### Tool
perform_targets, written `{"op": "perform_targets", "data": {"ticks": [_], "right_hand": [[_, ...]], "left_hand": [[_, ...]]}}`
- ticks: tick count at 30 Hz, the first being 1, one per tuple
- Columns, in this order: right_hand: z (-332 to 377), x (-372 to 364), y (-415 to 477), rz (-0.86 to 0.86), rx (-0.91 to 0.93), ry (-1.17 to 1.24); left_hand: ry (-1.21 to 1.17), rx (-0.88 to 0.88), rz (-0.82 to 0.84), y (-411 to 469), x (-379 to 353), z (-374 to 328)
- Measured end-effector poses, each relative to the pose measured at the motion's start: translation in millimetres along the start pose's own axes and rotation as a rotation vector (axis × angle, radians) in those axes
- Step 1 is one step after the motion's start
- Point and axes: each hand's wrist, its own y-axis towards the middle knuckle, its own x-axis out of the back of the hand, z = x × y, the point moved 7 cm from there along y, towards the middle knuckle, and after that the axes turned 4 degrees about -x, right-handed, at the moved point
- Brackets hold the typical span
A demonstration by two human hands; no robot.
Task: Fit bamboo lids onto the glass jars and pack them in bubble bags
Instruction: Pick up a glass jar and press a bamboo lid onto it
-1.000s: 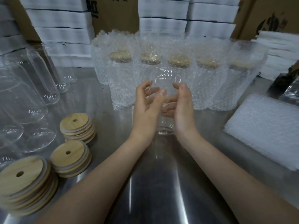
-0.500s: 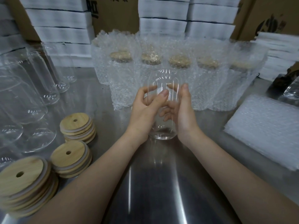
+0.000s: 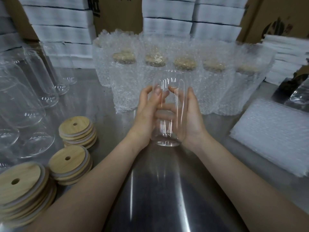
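- Two hands share one glass jar in the head view: the left hand wraps its fingers round the jar's left side, and the right hand cups the right side, fingers curled behind the glass.
- The jar is upright and lidless over the middle of the table, in front of the bagged jars.
- My judgement: when one hand lets go to reach the bamboo lids, the smooth glass could slip and strike the steel.
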Motion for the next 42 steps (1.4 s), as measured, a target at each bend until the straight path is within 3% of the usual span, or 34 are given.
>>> {"op": "perform_targets", "data": {"ticks": [5,11,13,24,32,36,42], "right_hand": [[12,4,-12,0.004,0.048,0.11],[28,5,-18,-0.224,0.354,-0.218],[26,2,-20,-0.217,0.38,-0.247],[27,0,-17,-0.067,0.235,-0.233],[20,-5,-17,0.07,0.078,-0.044],[20,-7,-21,0.058,0.054,0.048],[24,-11,-29,0.09,0.043,0.137]], "left_hand": [[0.094,-0.176,-0.135,5,28,1],[0.157,-0.115,-0.037,1,8,3],[0.127,-0.104,-0.004,0,5,5],[0.022,-0.025,-0.004,4,15,11],[-0.111,0.104,0.047,-1,9,12],[-0.099,0.157,0.034,-5,7,9],[0.01,-0.033,-0.174,-1,22,-3]]}}
